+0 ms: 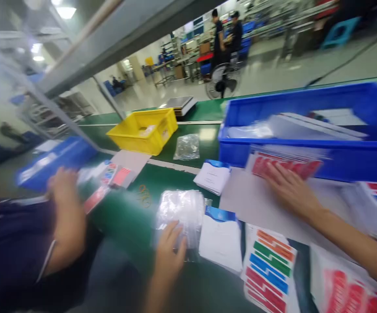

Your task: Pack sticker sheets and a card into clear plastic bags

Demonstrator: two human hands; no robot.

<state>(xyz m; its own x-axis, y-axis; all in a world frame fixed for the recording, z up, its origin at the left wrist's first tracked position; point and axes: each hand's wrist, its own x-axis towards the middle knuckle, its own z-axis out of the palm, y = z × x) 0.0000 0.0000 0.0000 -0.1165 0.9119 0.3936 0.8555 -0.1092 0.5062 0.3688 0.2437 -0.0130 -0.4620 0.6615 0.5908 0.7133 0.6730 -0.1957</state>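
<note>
The left hand lay flat, fingers together, on a stack of clear bags near the table's front edge. The right hand rested open, fingers spread, on a red sticker sheet against the blue bin. A co-worker's hand was at the left edge.
</note>
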